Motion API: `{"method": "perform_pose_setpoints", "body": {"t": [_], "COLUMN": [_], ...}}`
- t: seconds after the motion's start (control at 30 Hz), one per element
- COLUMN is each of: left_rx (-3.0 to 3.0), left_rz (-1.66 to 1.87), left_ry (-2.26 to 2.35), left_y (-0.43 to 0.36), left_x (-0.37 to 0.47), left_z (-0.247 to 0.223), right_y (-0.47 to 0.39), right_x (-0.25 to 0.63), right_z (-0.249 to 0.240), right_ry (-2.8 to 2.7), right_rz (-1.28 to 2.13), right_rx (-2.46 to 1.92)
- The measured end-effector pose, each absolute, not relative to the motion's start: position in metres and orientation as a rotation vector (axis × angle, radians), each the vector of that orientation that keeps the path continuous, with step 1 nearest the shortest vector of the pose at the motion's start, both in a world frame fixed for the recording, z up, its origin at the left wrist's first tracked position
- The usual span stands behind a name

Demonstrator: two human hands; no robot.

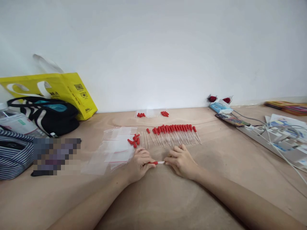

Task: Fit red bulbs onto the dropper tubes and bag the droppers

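Item: one clear tube [161, 162], lying crosswise between my hands, near both; my right hand [181, 161] is pinching its right end. Item: one red bulb [154, 163], at its left; my left hand [142, 163] is pinching that.

From here I see a plain pale wall [153, 57] rising behind a tan tabletop [153, 204] with a faintly glossy, wavy-patterned surface, soft light brightening the middle of the wall and dimmer grey shading towards its upper corners
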State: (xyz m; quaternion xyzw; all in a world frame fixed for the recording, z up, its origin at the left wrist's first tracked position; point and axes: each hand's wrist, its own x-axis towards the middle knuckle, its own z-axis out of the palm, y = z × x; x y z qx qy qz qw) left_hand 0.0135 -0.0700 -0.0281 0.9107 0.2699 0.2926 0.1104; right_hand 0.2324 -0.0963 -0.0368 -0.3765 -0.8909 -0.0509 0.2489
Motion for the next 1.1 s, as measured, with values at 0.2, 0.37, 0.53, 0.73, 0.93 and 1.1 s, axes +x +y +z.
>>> {"method": "perform_pose_setpoints", "body": {"t": [0.2, 0.37, 0.53, 0.73, 0.93, 1.1], "left_rx": [2.647, 2.602, 2.516, 2.551, 2.613, 2.594], "left_rz": [1.04, 0.985, 0.705, 0.454, 0.413, 0.472], "left_ry": [1.459, 1.829, 2.03, 2.092, 2.069, 2.058], "left_y": [-0.067, -0.065, -0.057, -0.048, -0.045, -0.042], "left_x": [0.001, -0.011, -0.024, -0.022, -0.016, -0.016], "left_z": [-0.022, -0.011, -0.004, -0.004, -0.009, -0.013], "right_y": [-0.074, -0.042, -0.024, -0.02, -0.021, -0.017], "right_x": [0.218, 0.181, 0.153, 0.149, 0.137, 0.122], "right_z": [-0.035, -0.028, -0.025, -0.025, -0.019, -0.015], "right_ry": [-2.177, -1.921, -1.897, -1.95, -2.004, -2.084], "right_rz": [0.121, 0.148, 0.096, 0.058, 0.055, 0.106], "right_rx": [-1.296, -1.598, -1.817, -1.866, -1.875, -1.988]}}
